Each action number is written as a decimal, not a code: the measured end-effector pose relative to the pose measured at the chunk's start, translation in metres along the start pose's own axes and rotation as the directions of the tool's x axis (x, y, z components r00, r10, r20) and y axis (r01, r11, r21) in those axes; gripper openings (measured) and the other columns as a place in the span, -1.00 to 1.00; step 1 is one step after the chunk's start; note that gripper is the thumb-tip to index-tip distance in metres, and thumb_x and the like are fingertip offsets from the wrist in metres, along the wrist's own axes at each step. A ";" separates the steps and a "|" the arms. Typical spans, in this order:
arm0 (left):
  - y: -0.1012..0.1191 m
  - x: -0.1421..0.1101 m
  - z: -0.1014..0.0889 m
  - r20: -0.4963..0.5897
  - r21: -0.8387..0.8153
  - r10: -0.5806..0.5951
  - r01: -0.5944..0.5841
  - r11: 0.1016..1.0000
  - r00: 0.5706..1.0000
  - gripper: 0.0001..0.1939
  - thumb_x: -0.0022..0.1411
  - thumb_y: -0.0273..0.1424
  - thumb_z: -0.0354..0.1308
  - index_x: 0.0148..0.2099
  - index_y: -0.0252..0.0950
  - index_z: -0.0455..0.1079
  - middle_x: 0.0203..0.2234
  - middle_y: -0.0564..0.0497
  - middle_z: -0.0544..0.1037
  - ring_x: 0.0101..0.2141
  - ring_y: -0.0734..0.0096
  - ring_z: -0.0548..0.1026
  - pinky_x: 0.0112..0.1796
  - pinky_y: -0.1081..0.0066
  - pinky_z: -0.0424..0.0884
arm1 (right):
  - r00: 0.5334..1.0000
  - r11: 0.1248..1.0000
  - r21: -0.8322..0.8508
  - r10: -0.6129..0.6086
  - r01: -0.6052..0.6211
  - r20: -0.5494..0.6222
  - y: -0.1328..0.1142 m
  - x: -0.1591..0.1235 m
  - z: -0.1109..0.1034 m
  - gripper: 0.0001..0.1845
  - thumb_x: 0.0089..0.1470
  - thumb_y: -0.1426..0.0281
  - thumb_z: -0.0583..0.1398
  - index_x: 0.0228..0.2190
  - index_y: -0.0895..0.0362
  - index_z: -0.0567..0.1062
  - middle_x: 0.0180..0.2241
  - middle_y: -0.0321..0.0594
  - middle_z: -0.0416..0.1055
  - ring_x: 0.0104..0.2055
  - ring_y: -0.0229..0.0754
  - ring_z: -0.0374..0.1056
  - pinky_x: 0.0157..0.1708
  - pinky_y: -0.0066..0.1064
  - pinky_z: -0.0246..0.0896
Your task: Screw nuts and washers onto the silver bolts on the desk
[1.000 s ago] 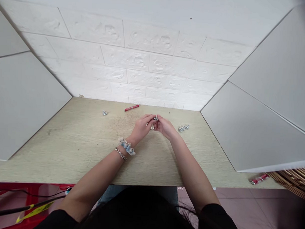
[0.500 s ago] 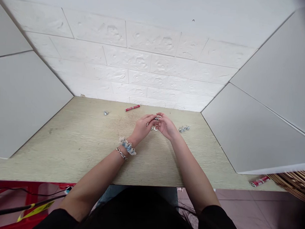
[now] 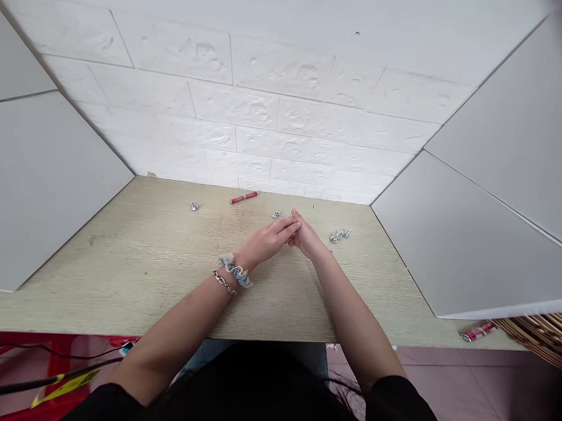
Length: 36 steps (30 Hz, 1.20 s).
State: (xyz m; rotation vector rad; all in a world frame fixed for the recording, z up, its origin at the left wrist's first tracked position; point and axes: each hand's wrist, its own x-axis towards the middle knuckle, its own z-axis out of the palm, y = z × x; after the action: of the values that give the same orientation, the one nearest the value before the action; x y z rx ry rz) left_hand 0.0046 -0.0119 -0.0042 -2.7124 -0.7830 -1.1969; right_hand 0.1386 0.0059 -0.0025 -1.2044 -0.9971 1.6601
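Note:
My left hand [image 3: 271, 241] reaches in from the left, its fingers closed and laid over the fingers of my right hand [image 3: 306, 237]. The two hands meet above the table, and whatever is pinched between them is hidden. Just beyond the fingertips lies a small shiny metal fastener [image 3: 276, 214], apart from both hands. Right of my right hand rests a cluster of several screw-like metal fasteners [image 3: 340, 236]. Another small metal fastener [image 3: 194, 206] lies farther left on the table.
On the pale wooden table [image 3: 136, 261] a red battery-like tube [image 3: 243, 197] lies near the white brick wall [image 3: 275, 112]. Grey panels stand at both sides. A second red tube [image 3: 478, 332] sits by a woven basket [image 3: 535, 336] at the front right.
A small metal piece held between the fingers before is gone from sight there, and a metal fastener now lies beyond the hands. My left hand has come over the right fingers, covering pale rings.

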 end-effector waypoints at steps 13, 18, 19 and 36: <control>-0.008 0.003 0.003 -0.124 -0.155 -0.156 0.136 0.979 0.980 -0.69 0.25 -0.47 -0.12 0.02 -0.30 0.27 -0.13 -0.12 0.42 -0.12 0.40 0.39 -0.10 0.37 0.36 | 0.998 0.995 0.084 -0.049 0.046 0.032 -0.010 -0.012 0.003 -0.67 -0.08 0.12 0.13 -0.57 0.11 0.21 -0.75 -0.48 0.01 -0.70 -0.42 -0.02 -0.68 -0.52 -0.12; -0.008 0.010 -0.001 -0.108 -0.249 -0.374 0.339 0.907 0.921 -0.78 0.21 -0.40 -0.02 -0.13 -0.32 0.36 -0.27 -0.08 0.48 -0.22 0.41 0.43 -0.16 0.39 0.36 | 0.988 0.987 0.062 -0.152 0.150 0.027 -0.008 -0.011 0.001 -0.62 -0.16 0.06 0.18 -0.52 0.11 0.25 -0.73 -0.47 0.12 -0.69 -0.42 0.05 -0.67 -0.51 -0.10; -0.008 0.010 -0.002 -0.089 -0.272 -0.427 0.390 0.880 0.900 -0.79 0.20 -0.39 -0.01 -0.15 -0.31 0.37 -0.28 -0.07 0.49 -0.25 0.41 0.43 -0.19 0.40 0.36 | 0.985 0.984 0.057 -0.169 0.167 0.026 -0.008 -0.011 0.002 -0.61 -0.18 0.07 0.20 -0.52 0.11 0.25 -0.73 -0.46 0.14 -0.69 -0.42 0.07 -0.67 -0.51 -0.09; -0.017 0.013 0.007 0.340 -0.786 -0.683 0.594 0.171 0.646 -0.68 0.09 -0.32 0.10 -0.09 -0.32 0.26 -0.32 -0.02 0.44 -0.39 0.52 0.42 -0.37 0.49 0.37 | 0.924 0.924 -0.019 -0.380 0.381 0.024 -0.003 -0.005 0.002 -0.65 -0.23 0.27 0.25 -0.42 0.09 0.22 -0.54 -0.43 0.30 -0.51 -0.38 0.27 -0.46 -0.46 0.18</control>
State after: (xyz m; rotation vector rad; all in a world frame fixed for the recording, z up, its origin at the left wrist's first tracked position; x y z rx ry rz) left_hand 0.0085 0.0102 -0.0021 -2.9569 -1.9307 -2.4883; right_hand 0.1380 0.0021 0.0025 -0.9359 -1.1821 1.3574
